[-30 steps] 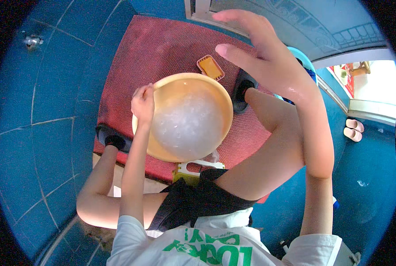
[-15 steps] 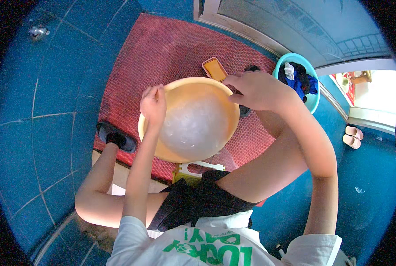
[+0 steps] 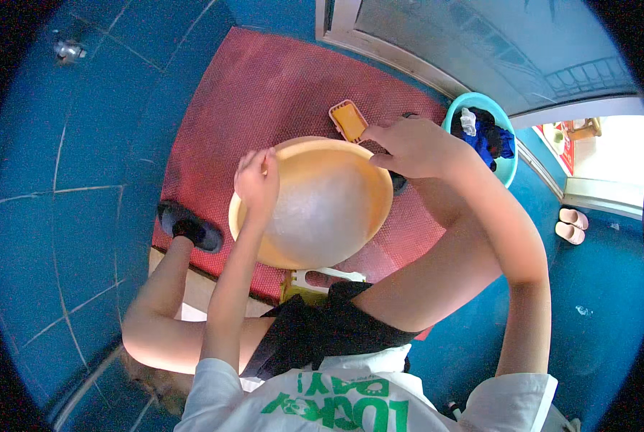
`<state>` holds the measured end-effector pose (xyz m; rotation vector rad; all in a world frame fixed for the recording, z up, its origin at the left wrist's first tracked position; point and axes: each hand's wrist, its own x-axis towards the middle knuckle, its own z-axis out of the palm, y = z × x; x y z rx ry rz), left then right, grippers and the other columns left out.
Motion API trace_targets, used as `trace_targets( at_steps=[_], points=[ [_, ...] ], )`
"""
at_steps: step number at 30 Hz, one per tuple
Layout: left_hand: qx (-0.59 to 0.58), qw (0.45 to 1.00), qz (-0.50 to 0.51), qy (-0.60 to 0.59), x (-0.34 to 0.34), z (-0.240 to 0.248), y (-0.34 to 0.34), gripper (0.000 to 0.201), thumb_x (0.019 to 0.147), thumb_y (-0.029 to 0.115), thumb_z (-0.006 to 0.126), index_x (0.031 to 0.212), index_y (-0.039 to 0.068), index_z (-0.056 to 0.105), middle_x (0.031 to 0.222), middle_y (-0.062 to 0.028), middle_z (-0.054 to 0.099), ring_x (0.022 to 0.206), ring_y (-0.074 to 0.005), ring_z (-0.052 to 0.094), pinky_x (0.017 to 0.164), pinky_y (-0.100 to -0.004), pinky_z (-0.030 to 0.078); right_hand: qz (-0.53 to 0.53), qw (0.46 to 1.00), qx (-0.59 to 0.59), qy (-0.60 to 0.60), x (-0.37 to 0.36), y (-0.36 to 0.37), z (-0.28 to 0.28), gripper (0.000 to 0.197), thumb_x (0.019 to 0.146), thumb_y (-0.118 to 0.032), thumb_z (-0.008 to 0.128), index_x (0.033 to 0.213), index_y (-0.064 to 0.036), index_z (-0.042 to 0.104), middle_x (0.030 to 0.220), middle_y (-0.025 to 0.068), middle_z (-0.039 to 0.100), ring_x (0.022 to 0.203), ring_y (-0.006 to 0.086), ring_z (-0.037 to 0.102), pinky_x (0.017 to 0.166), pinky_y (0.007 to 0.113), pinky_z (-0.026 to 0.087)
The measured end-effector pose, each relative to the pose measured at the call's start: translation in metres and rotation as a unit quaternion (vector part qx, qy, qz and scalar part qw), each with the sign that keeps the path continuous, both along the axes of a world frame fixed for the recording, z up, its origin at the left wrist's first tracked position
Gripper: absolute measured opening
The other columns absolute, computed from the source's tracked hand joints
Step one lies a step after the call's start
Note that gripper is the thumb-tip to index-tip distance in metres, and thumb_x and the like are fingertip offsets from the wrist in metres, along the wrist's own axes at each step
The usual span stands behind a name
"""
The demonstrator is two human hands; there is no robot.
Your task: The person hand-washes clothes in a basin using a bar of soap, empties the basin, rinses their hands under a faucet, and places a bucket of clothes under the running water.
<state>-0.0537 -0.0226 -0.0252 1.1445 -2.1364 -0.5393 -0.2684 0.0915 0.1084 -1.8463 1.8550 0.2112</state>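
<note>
The left hand (image 3: 258,178) was curled tightly over the left rim of the basin (image 3: 378,193); the right hand (image 3: 416,147), loosely curled, gripped its far-right rim. The basin sat toward the near edge of the red mat (image 3: 286,79).

Basin (image 3: 374,205) looked smooth plastic; mat (image 3: 264,86) looked rough.
Tap (image 3: 68,51) was shiny metal, tub (image 3: 508,173) smooth plastic, clothes (image 3: 490,142) and shirt (image 3: 336,407) matt cloth.

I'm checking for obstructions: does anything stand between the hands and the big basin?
Nothing visible does: the left hand holds the basin at its left side, and the right hand is at its far right side, its grip unclear.
</note>
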Motion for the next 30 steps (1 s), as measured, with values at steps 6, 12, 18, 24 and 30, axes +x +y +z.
trace_targets(
  at_steps=[6, 12, 18, 24, 30],
  points=[
    [-0.008, 1.0, -0.008, -0.015, -0.001, 0.004, 0.007, 0.017, 0.076, 0.02, 0.049, 0.071, 0.005, 0.057, 0.063, -0.0062, 0.049, 0.064, -0.022, 0.049, 0.057, -0.0333, 0.037, 0.003, 1.0, 0.0, 0.014, -0.003, -0.002, -0.008, 0.035, 0.072, -0.025, 0.051, 0.102, -0.0078, 0.048, 0.086, 0.0138, 0.056, 0.078, 0.0302, 0.054, 0.072, 0.04, 0.04],
    [-0.017, 1.0, -0.025, -0.002, -0.001, 0.012, 0.015, 0.018, 0.077, 0.019, 0.046, 0.073, 0.005, 0.057, 0.064, -0.0056, 0.049, 0.064, -0.0211, 0.049, 0.058, -0.0328, 0.037, 0.025, 0.999, -0.023, -0.001, -0.004, 0.001, -0.013, 0.038, 0.071, -0.03, 0.05, 0.1, -0.0058, 0.049, 0.087, 0.0156, 0.057, 0.081, 0.0299, 0.055, 0.07, 0.041, 0.044],
    [-0.033, 0.999, -0.035, -0.019, 0.001, 0.013, 0.018, 0.017, 0.077, 0.018, 0.047, 0.076, 0.005, 0.057, 0.064, -0.0051, 0.048, 0.063, -0.0205, 0.049, 0.057, -0.0322, 0.037, 0.015, 1.0, -0.018, 0.007, -0.006, 0.001, -0.016, 0.04, 0.071, -0.033, 0.05, 0.101, -0.0072, 0.049, 0.087, 0.0152, 0.057, 0.081, 0.0295, 0.056, 0.07, 0.04, 0.044],
    [-0.051, 0.998, -0.042, -0.014, 0.003, 0.014, 0.022, 0.015, 0.076, 0.016, 0.047, 0.076, 0.005, 0.056, 0.063, -0.0048, 0.047, 0.062, -0.0204, 0.048, 0.055, -0.0318, 0.037, 0.017, 0.999, -0.03, 0.002, -0.009, 0.002, -0.02, 0.039, 0.071, -0.034, 0.048, 0.099, -0.007, 0.05, 0.085, 0.0159, 0.057, 0.08, 0.0293, 0.056, 0.069, 0.041, 0.045],
    [-0.036, 0.998, -0.045, -0.011, 0.006, 0.019, 0.026, 0.013, 0.076, 0.016, 0.048, 0.074, 0.004, 0.055, 0.062, -0.0052, 0.046, 0.062, -0.0208, 0.048, 0.056, -0.0325, 0.036, 0.028, 0.999, -0.03, 0.012, -0.01, 0.001, -0.022, 0.038, 0.072, -0.035, 0.048, 0.098, -0.0067, 0.05, 0.083, 0.0155, 0.058, 0.077, 0.0297, 0.056, 0.066, 0.041, 0.045]
  ],
)
